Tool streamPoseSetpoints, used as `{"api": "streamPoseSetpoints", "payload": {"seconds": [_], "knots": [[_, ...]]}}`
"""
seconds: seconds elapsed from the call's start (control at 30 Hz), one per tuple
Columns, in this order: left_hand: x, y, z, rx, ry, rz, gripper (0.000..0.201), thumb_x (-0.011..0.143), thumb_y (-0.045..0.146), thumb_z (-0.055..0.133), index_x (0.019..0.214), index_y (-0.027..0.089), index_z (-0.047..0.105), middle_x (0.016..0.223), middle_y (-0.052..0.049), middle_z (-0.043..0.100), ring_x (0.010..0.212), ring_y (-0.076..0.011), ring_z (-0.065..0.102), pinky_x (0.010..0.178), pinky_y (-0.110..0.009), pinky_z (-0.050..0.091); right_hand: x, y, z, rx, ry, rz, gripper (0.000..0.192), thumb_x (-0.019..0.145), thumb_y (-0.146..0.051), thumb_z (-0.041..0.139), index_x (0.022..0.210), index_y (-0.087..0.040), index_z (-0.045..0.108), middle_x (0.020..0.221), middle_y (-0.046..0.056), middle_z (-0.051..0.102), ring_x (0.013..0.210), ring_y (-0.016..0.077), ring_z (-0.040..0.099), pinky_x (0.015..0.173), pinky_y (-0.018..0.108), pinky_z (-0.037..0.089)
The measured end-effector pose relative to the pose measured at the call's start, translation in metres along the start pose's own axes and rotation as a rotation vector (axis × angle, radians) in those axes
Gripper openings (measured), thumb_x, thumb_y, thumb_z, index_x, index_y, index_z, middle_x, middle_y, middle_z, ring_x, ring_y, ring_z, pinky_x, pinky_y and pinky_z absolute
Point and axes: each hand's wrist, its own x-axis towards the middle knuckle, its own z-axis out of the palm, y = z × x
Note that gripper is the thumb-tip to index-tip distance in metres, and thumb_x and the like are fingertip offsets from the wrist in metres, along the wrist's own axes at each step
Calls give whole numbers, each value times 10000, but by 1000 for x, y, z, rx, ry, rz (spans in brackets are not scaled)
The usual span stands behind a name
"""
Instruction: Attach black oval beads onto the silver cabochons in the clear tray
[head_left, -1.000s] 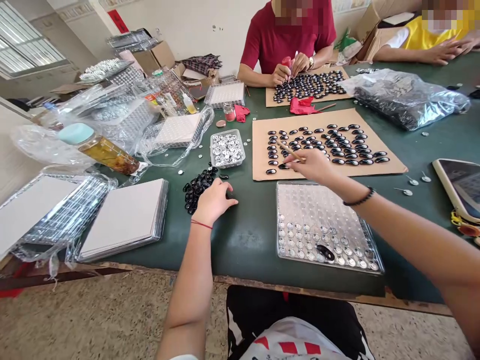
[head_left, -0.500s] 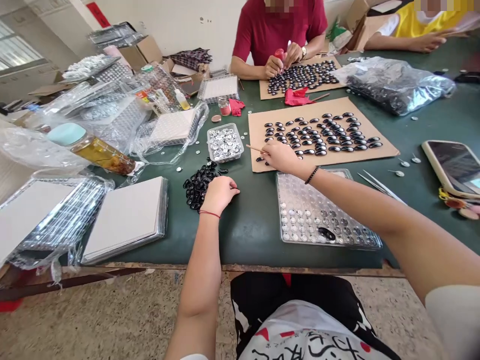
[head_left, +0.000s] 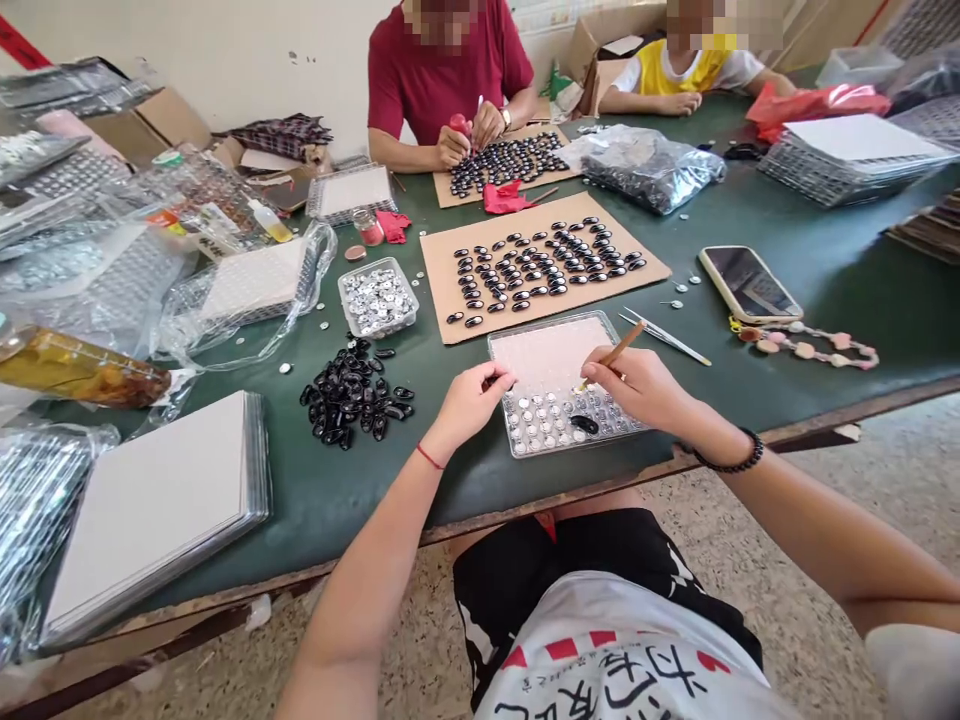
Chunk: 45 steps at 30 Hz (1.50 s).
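My right hand (head_left: 630,385) is closed round a thin wooden stick (head_left: 624,342), its lower tip over the clear plastic tray (head_left: 536,348) of small round cells. At the tray's left edge, my left hand (head_left: 472,402) pinches a small black piece (head_left: 491,381), mostly hidden by the fingers. One glossy black oval piece (head_left: 584,425) lies on the tray, among cells that hold white round bits. To the left is a loose pile of black oval pieces (head_left: 345,395). Behind the tray, rows of similar pieces lie on a cardboard sheet (head_left: 442,330).
A clear tub of small silvery discs (head_left: 377,300) stands behind the black pile. Tweezers (head_left: 667,338) and a phone (head_left: 750,285) lie to the right. Stacked trays (head_left: 157,500) occupy the left front. Across the table a person in red (head_left: 450,85) works at another cardboard sheet.
My left hand has come from the black pile to the tray. My right hand has brought the stick back from the cardboard to above the tray. The view has turned right.
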Motion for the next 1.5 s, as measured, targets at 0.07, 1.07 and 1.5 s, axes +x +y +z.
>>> {"api": "streamPoseSetpoints", "payload": {"seconds": [0.07,1.07,1.5], "knots": [[0,1,2,-33,3,-10,314,778,424,439,807,156,601,683,-5,567,589,-101,455,551,-208,351,-1,5,1,-43,7,38,296,872,-340,365,738,-154,553,706,45,607,643,151,548,602,255,372],[-2,1,7,-268,202,-118,304,775,423,475,730,150,602,608,16,524,522,-69,427,526,-202,341,41,-17,28,2,122,-253,229,873,-307,400,828,-175,581,713,25,637,543,111,538,524,235,373],[-6,4,22,-413,172,-122,395,668,416,614,922,115,648,508,41,448,453,-48,358,467,-207,297,35,-25,22,313,178,-30,267,855,-367,416,758,-185,586,516,-8,567,459,121,534,500,252,385]]}}
